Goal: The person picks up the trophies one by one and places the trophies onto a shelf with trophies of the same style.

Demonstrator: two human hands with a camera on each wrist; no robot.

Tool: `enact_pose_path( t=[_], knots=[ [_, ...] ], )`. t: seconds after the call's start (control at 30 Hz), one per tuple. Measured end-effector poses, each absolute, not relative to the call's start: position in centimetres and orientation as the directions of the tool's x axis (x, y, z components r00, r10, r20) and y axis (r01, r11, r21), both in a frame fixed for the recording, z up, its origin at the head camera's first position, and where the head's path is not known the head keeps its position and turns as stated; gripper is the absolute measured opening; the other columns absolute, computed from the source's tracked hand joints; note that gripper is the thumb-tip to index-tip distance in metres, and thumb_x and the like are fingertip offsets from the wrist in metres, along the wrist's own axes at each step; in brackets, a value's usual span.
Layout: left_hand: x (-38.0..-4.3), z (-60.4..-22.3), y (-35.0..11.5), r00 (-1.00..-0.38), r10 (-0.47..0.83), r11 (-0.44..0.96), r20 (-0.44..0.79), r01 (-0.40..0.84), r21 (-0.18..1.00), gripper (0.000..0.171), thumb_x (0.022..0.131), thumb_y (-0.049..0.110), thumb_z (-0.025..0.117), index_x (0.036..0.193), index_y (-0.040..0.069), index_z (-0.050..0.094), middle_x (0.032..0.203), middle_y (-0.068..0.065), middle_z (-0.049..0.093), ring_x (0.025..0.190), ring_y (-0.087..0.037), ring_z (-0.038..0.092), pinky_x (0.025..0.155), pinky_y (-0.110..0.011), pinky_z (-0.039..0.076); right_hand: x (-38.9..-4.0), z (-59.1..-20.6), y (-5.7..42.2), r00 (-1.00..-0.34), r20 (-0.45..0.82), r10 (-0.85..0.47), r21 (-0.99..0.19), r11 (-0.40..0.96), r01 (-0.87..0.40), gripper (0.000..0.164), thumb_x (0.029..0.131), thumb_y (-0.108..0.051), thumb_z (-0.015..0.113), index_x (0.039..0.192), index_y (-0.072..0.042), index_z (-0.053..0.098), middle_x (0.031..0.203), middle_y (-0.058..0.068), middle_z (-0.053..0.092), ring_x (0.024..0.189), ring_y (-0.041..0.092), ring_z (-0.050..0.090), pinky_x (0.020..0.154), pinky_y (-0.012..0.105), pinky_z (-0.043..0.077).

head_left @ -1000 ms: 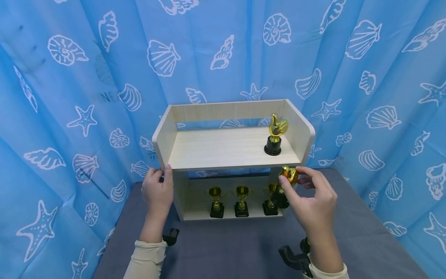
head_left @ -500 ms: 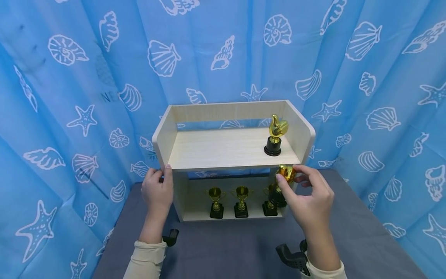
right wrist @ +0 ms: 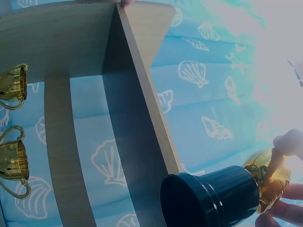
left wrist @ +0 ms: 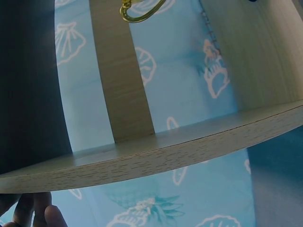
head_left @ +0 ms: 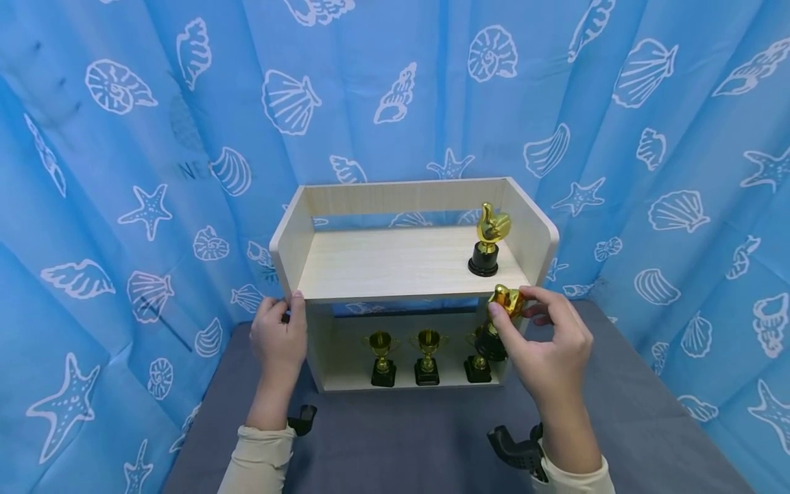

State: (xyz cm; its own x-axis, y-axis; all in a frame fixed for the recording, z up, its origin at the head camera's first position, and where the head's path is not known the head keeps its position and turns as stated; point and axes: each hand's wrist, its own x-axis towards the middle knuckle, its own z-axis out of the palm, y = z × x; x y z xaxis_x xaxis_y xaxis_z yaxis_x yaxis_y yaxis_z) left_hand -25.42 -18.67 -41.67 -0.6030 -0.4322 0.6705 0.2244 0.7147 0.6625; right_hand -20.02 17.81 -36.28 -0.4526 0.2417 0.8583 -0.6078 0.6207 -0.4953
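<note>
In the head view my right hand pinches the gold top of a thumbs-up trophy in front of the shelf's right side. Its black base shows large in the right wrist view. My left hand grips the left side panel of the two-tier wooden shelf; fingertips show at the panel's edge in the left wrist view. Another thumbs-up trophy stands upright on the upper tier, at the right. Gold cup trophies stand on the lower tier: left, middle and right, the last partly hidden behind the held trophy.
The shelf stands on a grey cloth-covered table, with a blue shell-print curtain behind and at both sides. The upper tier has raised side panels and a back rail.
My right hand has moved slightly left and up with the thumbs-up trophy, nearer the upper tier's front edge. My left hand stays on the shelf's side panel.
</note>
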Motion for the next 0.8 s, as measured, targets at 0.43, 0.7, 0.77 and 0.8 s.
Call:
enact_pose_path(
  t=[0.43, 0.7, 0.77, 0.8],
  knots=[
    [-25.4, -41.9, -18.7, -0.602, -0.435, 0.71, 0.67, 0.228, 0.666, 0.053, 0.107, 0.038, 0.06, 0.079, -0.005, 0.075, 0.086, -0.018, 0.061, 0.075, -0.034, 0.062, 0.066, -0.045, 0.047, -20.4, -35.8, 17.2, -0.415, 0.876, 0.246, -0.472, 0.61, -0.636, 0.041, 0.077, -0.012, 0.092, 0.112, 0.002, 0.077, 0.102, 0.017, 0.078, 0.077, 0.019, 0.065, 0.075, 0.018, 0.044],
    [-25.5, -41.9, -18.7, -0.6, -0.424, 0.722, 0.678, 0.227, 0.653, 0.053, 0.107, 0.039, 0.06, 0.081, -0.005, 0.076, 0.087, -0.017, 0.063, 0.075, -0.034, 0.063, 0.065, -0.045, 0.048, -20.5, -35.5, 16.8, -0.404, 0.878, 0.256, -0.472, 0.604, -0.643, 0.041, 0.076, -0.012, 0.092, 0.112, 0.001, 0.077, 0.1, 0.016, 0.077, 0.078, 0.015, 0.064, 0.075, 0.018, 0.044],
    [-25.5, -41.8, -18.7, -0.596, -0.425, 0.721, 0.681, 0.233, 0.653, 0.053, 0.107, 0.039, 0.06, 0.081, -0.005, 0.076, 0.087, -0.017, 0.063, 0.075, -0.034, 0.064, 0.065, -0.046, 0.049, -20.6, -35.3, 16.7, -0.403, 0.878, 0.258, -0.472, 0.602, -0.644, 0.041, 0.076, -0.013, 0.093, 0.112, 0.001, 0.077, 0.1, 0.015, 0.077, 0.079, 0.015, 0.064, 0.075, 0.018, 0.044],
    [-25.5, -41.8, -18.7, -0.594, -0.427, 0.719, 0.682, 0.234, 0.654, 0.053, 0.106, 0.039, 0.06, 0.081, -0.005, 0.076, 0.087, -0.018, 0.063, 0.075, -0.034, 0.064, 0.065, -0.046, 0.049, -20.6, -35.2, 16.7, -0.403, 0.878, 0.258, -0.472, 0.603, -0.643, 0.041, 0.076, -0.013, 0.093, 0.112, 0.001, 0.077, 0.1, 0.015, 0.077, 0.079, 0.015, 0.064, 0.075, 0.019, 0.044]
  ],
)
